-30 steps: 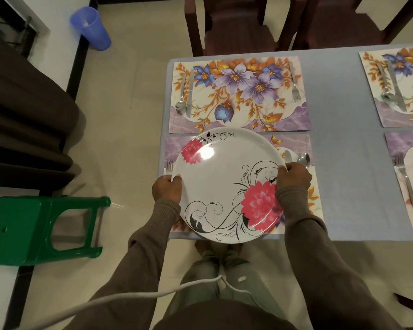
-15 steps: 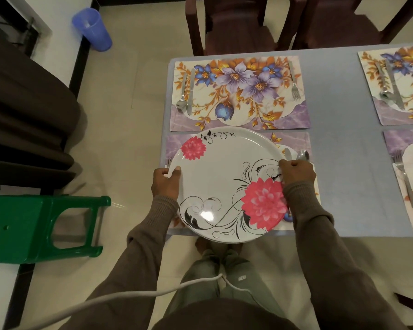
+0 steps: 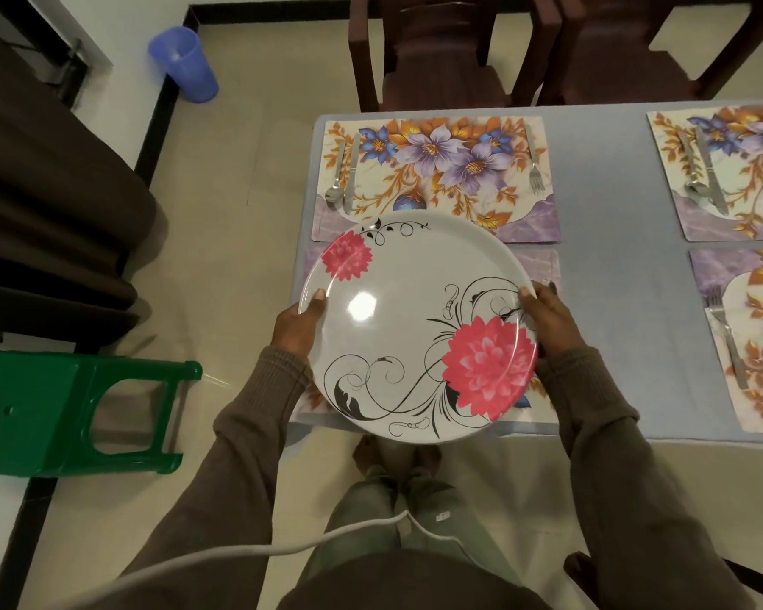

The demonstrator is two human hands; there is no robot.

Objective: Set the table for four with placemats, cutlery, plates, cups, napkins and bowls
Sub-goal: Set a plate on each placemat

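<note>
You hold the plate (image 3: 415,328) between both hands over the near-left corner of the desk (image 3: 604,275); your left hand (image 3: 298,325) takes the plate's left rim, thumb lying on top of the rim and the other fingers hidden beneath, so the grip there pinches the edge; your right hand (image 3: 547,321) takes the right rim the same way, thumb on the upper face beside the black scrollwork, fingers curled under. The plate sits between the two grips, its large pink flower close to your right hand and the small pink flower at the far left of the plate, beyond your left thumb; whether the plate touches anything below it, you cannot tell from this view.

Under the plate lies the near placemat (image 3: 542,266), mostly covered, with only its edges showing around the plate; just beyond the plate lies the far placemat (image 3: 437,169), bare in the middle, with a spoon (image 3: 335,191) and a knife (image 3: 351,178) at its left edge and a fork (image 3: 534,173) at its right edge. To the right of the plate, well apart, two more placemats carry cutlery; to the left of the plate, on the floor, stands a green stool (image 3: 40,411), and far beyond it a blue cup (image 3: 183,63).
</note>
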